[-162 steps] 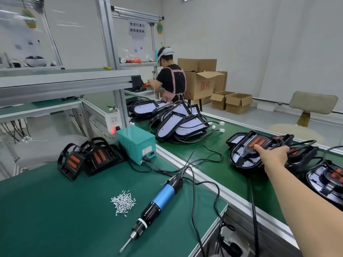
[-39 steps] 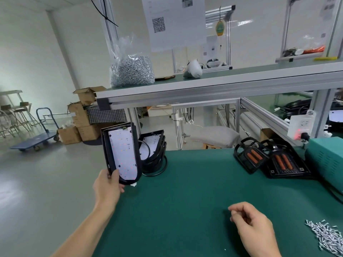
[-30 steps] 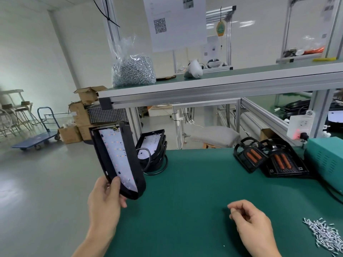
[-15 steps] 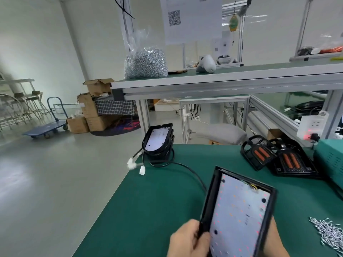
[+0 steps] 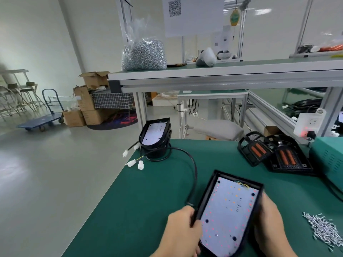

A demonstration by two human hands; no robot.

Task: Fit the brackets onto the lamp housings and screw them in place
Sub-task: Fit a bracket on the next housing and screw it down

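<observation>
**Housing in hand, no bracket yet**

Left hand (image 5: 181, 230) and right hand (image 5: 269, 225): each grip clasps a long edge of the black lamp housing with white LED board (image 5: 228, 214), board up, over the green counter (image 5: 148, 201). Next, probably: turn it over, fetch a black arched piece with orange bars (image 5: 256, 151) (presumably the bracket).

I see the green table (image 5: 130, 210) carrying a stack of lamp housings (image 5: 155, 140) at its far left corner, with a black cable (image 5: 195, 171) looping nearward across the mat. Two black pieces with orange strips (image 5: 286, 160) lie far right, just beside a teal box (image 5: 329, 160). Loose screws (image 5: 323, 229) are heaped near right.
</observation>
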